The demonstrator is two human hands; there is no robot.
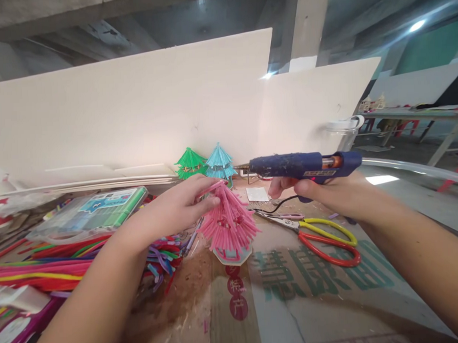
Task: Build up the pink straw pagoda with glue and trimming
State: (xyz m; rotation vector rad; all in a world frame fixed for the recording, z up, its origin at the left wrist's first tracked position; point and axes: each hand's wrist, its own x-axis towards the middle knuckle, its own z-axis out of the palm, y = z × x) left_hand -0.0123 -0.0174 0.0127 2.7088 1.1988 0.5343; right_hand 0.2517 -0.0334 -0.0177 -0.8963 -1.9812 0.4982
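A pink two-tiered pavilion model (231, 226) made of fuzzy pipe cleaners stands on a small pale octagonal base (237, 257). My left hand (194, 200) is closed at its peak, thumb and fingers pinching the top. In my right hand (323, 190) is a dark blue glue gun (289, 165), held level with its nozzle pointing left, above and behind the pink peak. A glue stick shows orange in the gun's rear slot. Behind stand a green pavilion model (190, 163) and a light blue one (218, 161).
Scissors (314, 233) with red and yellow handles lie right of the pink model. Loose pipe cleaners (40, 268) and a clear plastic case (91, 214) are on the left. A white board (136, 109) stands behind; a clear lidded container (340, 137) is at right.
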